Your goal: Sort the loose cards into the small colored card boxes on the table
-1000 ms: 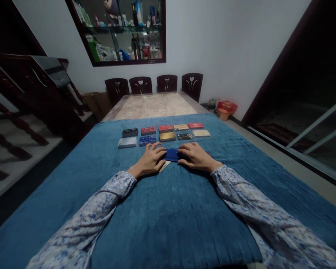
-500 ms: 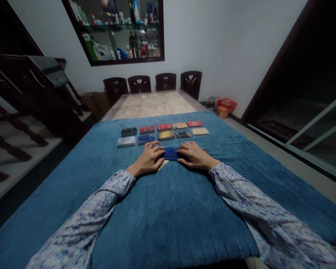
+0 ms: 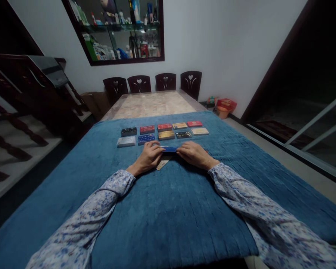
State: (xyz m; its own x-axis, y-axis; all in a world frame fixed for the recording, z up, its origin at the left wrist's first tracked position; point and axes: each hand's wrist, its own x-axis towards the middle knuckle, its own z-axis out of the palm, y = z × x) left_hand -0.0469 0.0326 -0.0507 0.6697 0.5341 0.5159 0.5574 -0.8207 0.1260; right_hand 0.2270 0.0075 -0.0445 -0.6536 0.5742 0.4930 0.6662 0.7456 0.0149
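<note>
Piles (image 3: 166, 136): 10, squared in 2 rows, mid-frame
Blue card (image 3: 169, 149): frame centre, unplaced
Left hand (image 3: 149, 156): fingers pinched on its left end
Right hand (image 3: 195, 154): likewise, right end
Tan card (image 3: 163, 163): loose below

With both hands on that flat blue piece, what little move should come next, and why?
Perhaps ease the blue piece slightly farther from the body: the left hand and right hand hold its opposite ends, and a pale card lies on the blue cloth at its near side, so this might leave that card clearer.
</note>
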